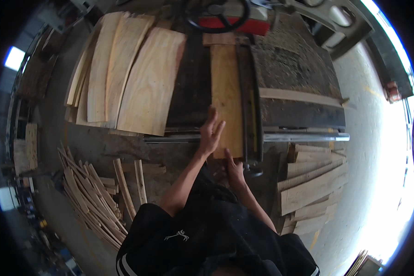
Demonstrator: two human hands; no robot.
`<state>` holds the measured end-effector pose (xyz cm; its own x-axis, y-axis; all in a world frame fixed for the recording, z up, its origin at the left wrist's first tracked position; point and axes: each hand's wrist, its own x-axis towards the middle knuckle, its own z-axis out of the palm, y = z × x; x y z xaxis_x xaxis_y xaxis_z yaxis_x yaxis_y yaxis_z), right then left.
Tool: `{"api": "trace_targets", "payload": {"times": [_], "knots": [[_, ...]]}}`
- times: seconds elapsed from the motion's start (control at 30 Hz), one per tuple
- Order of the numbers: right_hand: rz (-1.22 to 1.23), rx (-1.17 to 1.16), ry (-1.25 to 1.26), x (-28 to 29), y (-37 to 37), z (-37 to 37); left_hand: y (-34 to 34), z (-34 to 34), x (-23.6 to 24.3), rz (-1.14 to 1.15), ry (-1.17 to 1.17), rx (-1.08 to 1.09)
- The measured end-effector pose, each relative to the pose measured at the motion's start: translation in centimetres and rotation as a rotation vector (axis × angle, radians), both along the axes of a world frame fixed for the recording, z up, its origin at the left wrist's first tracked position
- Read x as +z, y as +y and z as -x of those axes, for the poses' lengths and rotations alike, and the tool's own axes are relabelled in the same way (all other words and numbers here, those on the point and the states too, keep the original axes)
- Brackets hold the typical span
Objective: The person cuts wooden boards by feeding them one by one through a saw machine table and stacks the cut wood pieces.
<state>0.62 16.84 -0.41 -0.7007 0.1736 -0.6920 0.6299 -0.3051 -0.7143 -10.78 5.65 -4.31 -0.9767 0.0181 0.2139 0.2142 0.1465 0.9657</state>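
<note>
A long wooden board [228, 92] lies flat on the dark machine table [188, 92], pointing away from me. Along its right side runs a dark metal fence [250, 101]. My left hand [210, 135] rests against the board's left edge with its fingers stretched out and apart. At the near end, which juts past the table's front, my right hand [234, 171] grips the board, thumb on top and the other fingers underneath, partly hidden. The far end meets a wooden piece [218, 38] below a black handwheel [217, 18] with a red part behind it.
Wide planks [149, 83] are stacked on the table's left. A thin strip [301, 95] lies across the right side, near sawdust [285, 60]. A metal rail [303, 137] runs along the front edge. Offcuts [89, 198] and short boards [313, 184] flank me lower down.
</note>
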Motion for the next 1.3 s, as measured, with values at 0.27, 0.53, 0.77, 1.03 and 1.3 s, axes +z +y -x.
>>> {"api": "trace_targets", "payload": {"times": [0.27,0.53,0.77,1.03,1.3], "knots": [[0.158,-0.196,-0.126,-0.2,-0.7,3.6,-8.2,1.5,8.3,0.614,0.236,0.121],[0.123,-0.193,-0.107,1.0,-0.5,8.0,-16.5,-6.2,4.1,-0.253,-0.377,1.124],[0.189,-0.259,-0.113,0.0,-0.6,11.5,-16.4,-4.3,5.9,-0.499,-0.650,0.867],[0.124,-0.326,-0.030,-2.0,-0.9,16.5,-14.8,-6.9,5.0,-0.508,-0.646,0.667],[0.272,-0.322,0.124,-2.5,-1.2,21.4,-10.7,-12.4,5.6,-0.738,-0.760,0.495]]}}
